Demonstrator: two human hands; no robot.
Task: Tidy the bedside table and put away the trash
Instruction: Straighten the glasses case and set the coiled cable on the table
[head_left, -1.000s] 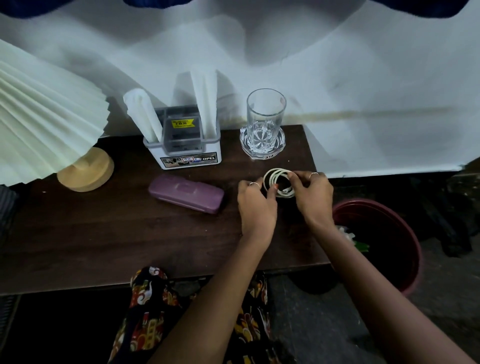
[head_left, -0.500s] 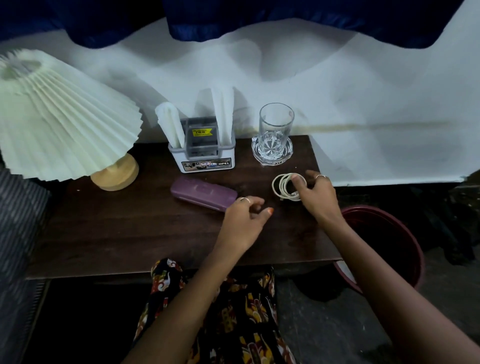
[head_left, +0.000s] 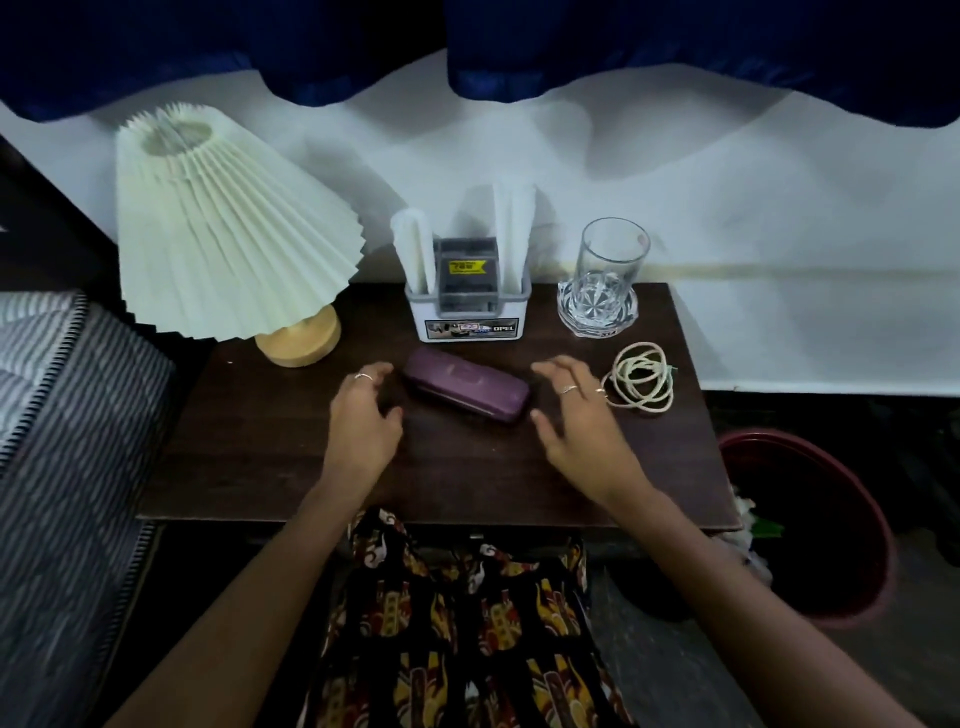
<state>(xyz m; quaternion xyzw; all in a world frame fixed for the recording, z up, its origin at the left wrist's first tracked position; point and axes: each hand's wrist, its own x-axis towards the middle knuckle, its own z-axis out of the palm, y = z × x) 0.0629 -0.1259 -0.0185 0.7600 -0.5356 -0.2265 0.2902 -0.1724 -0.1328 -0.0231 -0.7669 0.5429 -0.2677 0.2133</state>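
- Bedside table (head_left: 249, 467): dark wood-grain top, flat, matte; most of it is bare, items sit along the back and middle.
- Purple case (head_left: 466, 387) lies flat mid-table, slanted, long axis running left-back to right-front; rounded oblong, hard-looking shell with slight sheen, seam along the near edge.
- Left hand (head_left: 363, 421) is open, fingers curled loosely, holding nothing, just beside the case's left end; contact cannot be told.
- Right hand (head_left: 576, 415) is open, fingers spread, empty, just beside the case's right end, thumb near the front corner.
- Step in hand, my judgement: grab the case at both ends and square it up or move it.
- To do it well: pinch the short ends, not the lid seam, so it does not pop open; lift rather than drag; keep the right wrist clear of the cord.
- Coiled cord (head_left: 643, 378): pale, thin, loose loops, right of the right hand; limp, will spring apart if nudged.
- Glass (head_left: 612, 265): clear, upright on a cut-glass coaster (head_left: 597, 314), back right; tippy.
- White organizer box (head_left: 470, 317) at back centre, plastic, with upright white paper rolls.
- Lamp (head_left: 223, 228): pleated pale shade, round wooden base, back left.
- Red bin (head_left: 852, 525) on the floor right of the table, round, scraps inside.
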